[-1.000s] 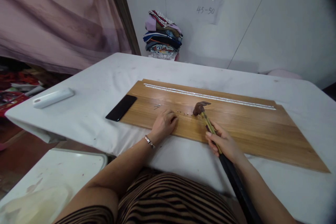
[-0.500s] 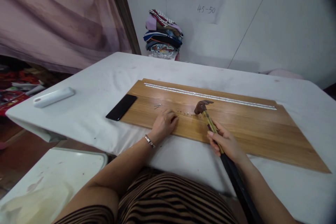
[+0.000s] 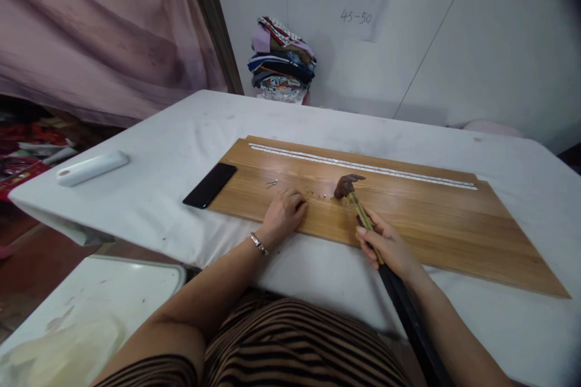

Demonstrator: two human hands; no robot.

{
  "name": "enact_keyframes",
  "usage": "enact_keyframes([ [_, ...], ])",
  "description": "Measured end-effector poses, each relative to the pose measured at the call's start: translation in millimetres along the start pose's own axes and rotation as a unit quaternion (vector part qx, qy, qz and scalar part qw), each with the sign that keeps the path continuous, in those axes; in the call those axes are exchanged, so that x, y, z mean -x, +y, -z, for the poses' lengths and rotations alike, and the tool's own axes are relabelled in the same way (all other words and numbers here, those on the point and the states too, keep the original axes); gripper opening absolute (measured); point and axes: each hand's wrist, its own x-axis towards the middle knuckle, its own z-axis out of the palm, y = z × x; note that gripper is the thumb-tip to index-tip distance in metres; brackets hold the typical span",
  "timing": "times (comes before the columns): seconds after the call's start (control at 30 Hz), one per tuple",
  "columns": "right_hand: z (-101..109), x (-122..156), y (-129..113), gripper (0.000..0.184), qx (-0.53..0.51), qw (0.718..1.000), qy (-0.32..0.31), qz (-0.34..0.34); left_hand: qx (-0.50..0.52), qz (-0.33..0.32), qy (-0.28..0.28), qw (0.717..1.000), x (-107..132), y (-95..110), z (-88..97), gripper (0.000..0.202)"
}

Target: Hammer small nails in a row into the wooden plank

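Note:
My right hand (image 3: 385, 240) grips a claw hammer (image 3: 363, 213) by its yellow and black handle. The brown hammer head is low over the wooden board (image 3: 417, 217), beside a short row of small nails (image 3: 319, 195); whether it touches one I cannot tell. To the left of that row, my left hand (image 3: 285, 213) rests on the board near its front edge, fingers curled inward. What those fingers hold, if anything, is hidden. A few loose nails (image 3: 272, 182) lie on the board just beyond the left hand.
Two white measuring strips (image 3: 363, 165) run along the board's far side. A black phone (image 3: 209, 185) overlaps its left end. On the white-covered table (image 3: 158, 133) lies a white handle-like object (image 3: 93, 167). Folded clothes (image 3: 282, 63) are stacked by the wall; a white stool (image 3: 131, 281) stands lower left.
My right hand and the hammer have shifted slightly left, toward the row of nails. The left hand stays in the same place.

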Motion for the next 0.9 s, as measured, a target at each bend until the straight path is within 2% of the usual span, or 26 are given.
enact_keyframes([
  [0.23, -0.4, 2.6, -2.8, 0.071, -0.014, 1.000, 0.012, -0.001, 0.003, -0.001, -0.005, 1.000, 1.1, -4.4, -2.2, 0.015],
  [0.43, 0.5, 2.3, 0.3, 0.069, -0.004, 1.000, -0.002, 0.008, -0.002, 0.002, -0.004, 1.000, 0.6, -3.3, -1.6, 0.014],
  [0.9, -1.1, 4.6, -6.1, 0.076, 0.017, 1.000, -0.006, -0.008, -0.008, 0.002, -0.009, 1.000, 2.5, -1.4, -1.5, 0.016],
])
